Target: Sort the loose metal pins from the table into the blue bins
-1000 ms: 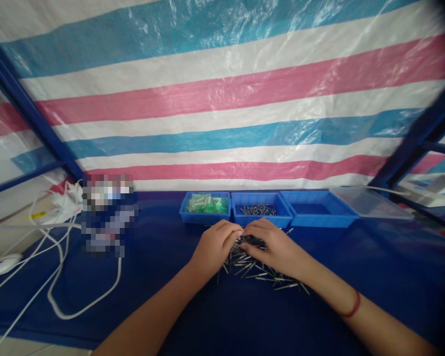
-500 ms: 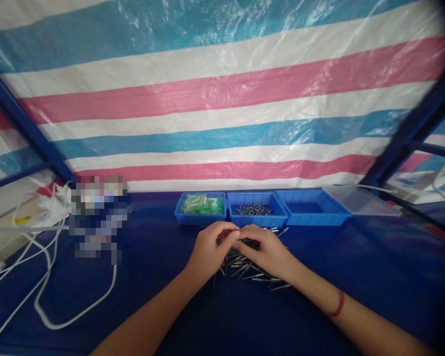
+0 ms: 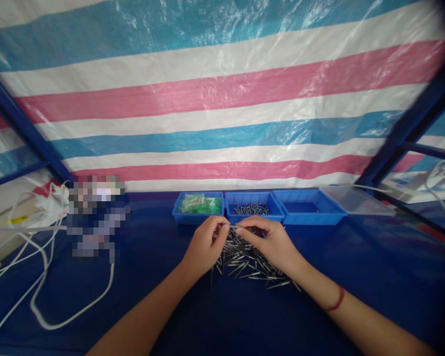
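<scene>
Over a heap of thin metal pins (image 3: 241,259), some with a thicker shiny section, my two hands are held close together. My left hand (image 3: 205,244) is closed in a pinch at one end of a thin metal pin (image 3: 232,226). Thumb and forefinger of my right hand (image 3: 272,244) pinch the same pin from the other side. A short bright length of it shows between the fingertips; the rest is hidden by the fingers. Just behind the hands, a blue bin (image 3: 281,217) holds short metal pieces (image 3: 251,209).
Left of that bin, another blue bin (image 3: 176,216) holds green and clear plastic packets (image 3: 200,203). To the right are a third blue bin (image 3: 311,217) and a clear plastic sheet (image 3: 356,200). White cables (image 3: 39,306) loop across the blue table (image 3: 144,291) at left.
My hands have moved slightly apart, and a length of the pin now shows between the fingertips. More of the heap is visible beneath them. The view has shifted slightly.
</scene>
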`<state>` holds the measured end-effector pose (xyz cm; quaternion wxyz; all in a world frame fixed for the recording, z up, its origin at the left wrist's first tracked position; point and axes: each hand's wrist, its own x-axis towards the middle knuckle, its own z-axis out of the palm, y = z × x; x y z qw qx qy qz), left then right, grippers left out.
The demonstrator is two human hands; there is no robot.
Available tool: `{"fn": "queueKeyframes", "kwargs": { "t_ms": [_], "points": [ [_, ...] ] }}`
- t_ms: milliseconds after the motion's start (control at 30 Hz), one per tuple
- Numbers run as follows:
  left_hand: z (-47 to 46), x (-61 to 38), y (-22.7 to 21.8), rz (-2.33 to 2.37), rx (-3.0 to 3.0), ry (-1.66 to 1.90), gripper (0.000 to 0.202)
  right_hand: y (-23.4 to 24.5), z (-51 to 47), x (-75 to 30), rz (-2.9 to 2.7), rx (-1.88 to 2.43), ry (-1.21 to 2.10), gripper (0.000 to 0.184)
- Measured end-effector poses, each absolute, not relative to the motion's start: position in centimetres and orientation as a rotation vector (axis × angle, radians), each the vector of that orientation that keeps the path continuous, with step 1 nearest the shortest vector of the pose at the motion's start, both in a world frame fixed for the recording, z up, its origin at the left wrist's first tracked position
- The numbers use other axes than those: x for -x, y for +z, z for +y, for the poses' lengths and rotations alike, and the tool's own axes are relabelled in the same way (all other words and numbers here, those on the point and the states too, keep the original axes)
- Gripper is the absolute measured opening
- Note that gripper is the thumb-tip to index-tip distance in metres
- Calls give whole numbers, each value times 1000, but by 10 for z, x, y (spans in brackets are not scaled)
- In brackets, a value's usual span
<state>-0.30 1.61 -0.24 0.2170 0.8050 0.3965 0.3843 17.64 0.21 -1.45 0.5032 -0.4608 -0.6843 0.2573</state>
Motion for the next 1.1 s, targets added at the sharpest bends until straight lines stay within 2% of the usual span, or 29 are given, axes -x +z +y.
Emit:
{"fn": "queueKeyframes", "kwargs": {
  "t_ms": [233,433,533,633,800,967,1100],
  "points": [
    [17,7,-5,1166,-2548,764,27,-7,14,-201,-1596,1196,399,25],
    [18,12,-5,1133,-2724,571,25,-2,36,-274,-1270,1532,-118,26],
    [18,12,-5,1110,-2759,538,21,-9,43,-297,-1389,1739,-377,27],
    [17,10,-5,1116,-2770,535,20,-13,43,-297,-1460,1791,-498,30],
    [15,7,-2,1160,-2755,520,21,-2,32,-265,-1646,1531,-435,22],
    [16,8,-3,1177,-2765,513,21,7,15,-223,-2042,1193,-149,17],
    [20,11,-5,1187,-2795,491,22,5,6,-202,-2184,1095,5,17]
  ]
}}
